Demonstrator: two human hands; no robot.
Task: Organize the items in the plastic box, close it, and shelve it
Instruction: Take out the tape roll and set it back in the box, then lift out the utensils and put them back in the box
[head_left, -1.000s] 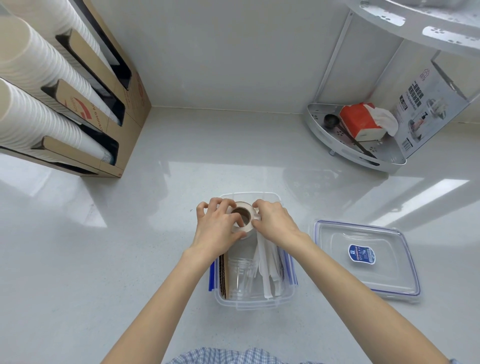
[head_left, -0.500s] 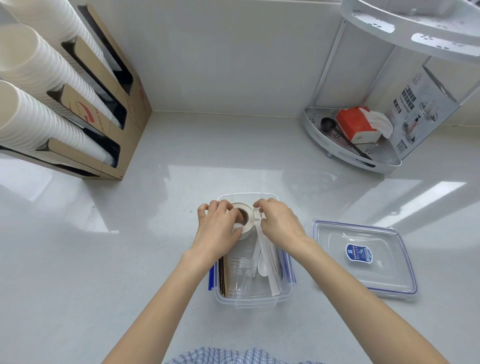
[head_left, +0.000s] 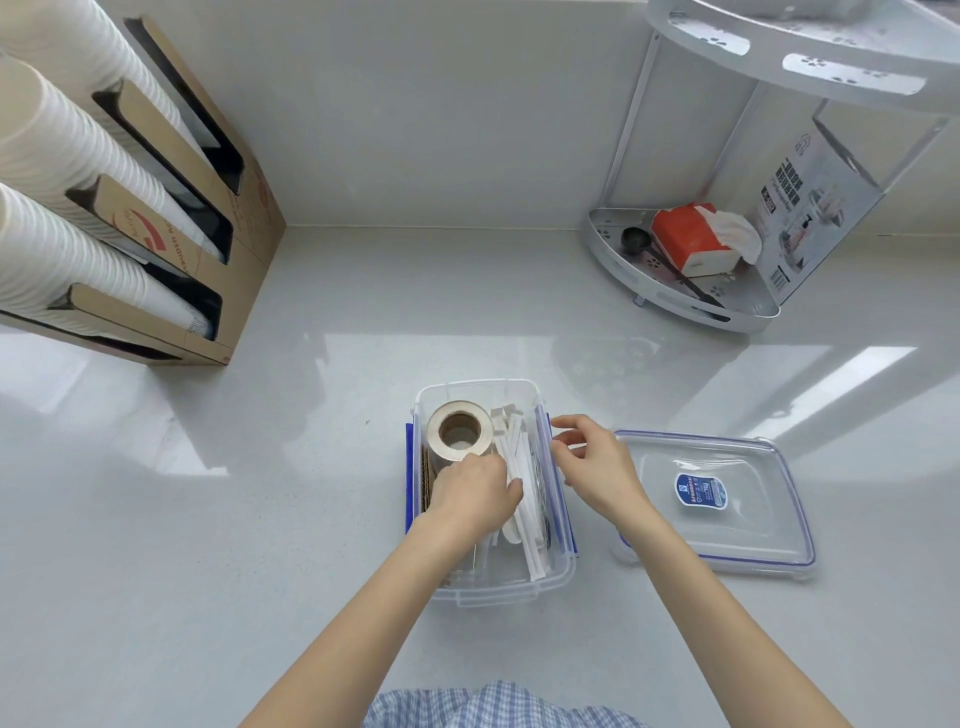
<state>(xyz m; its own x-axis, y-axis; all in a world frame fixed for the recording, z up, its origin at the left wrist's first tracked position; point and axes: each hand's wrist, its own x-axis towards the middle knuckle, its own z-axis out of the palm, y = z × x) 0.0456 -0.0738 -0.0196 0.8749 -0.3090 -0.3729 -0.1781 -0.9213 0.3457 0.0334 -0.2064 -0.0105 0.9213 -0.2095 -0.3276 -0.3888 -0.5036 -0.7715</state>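
Note:
A clear plastic box (head_left: 493, 597) with blue side clips stands on the white counter in front of me. Inside, a roll of tape (head_left: 460, 431) lies at the far left end, with white wrapped utensils (head_left: 522, 483) along the right side. My left hand (head_left: 475, 496) reaches down into the box just behind the roll, fingers curled among the contents; what it touches is hidden. My right hand (head_left: 592, 462) hovers over the box's right rim, fingers apart and empty. The clear lid (head_left: 717, 504) with a blue label lies flat to the right of the box.
A cardboard dispenser (head_left: 171, 249) with stacks of white paper cups stands at the back left. A metal corner shelf (head_left: 685, 296) at the back right holds a red tissue pack, a black scoop and a printed box; its upper tier (head_left: 810, 57) overhangs.
Both hands have let go of the tape roll, which now lies in the box's far end. My left hand drew back into the box; my right hand moved right, over the rim.

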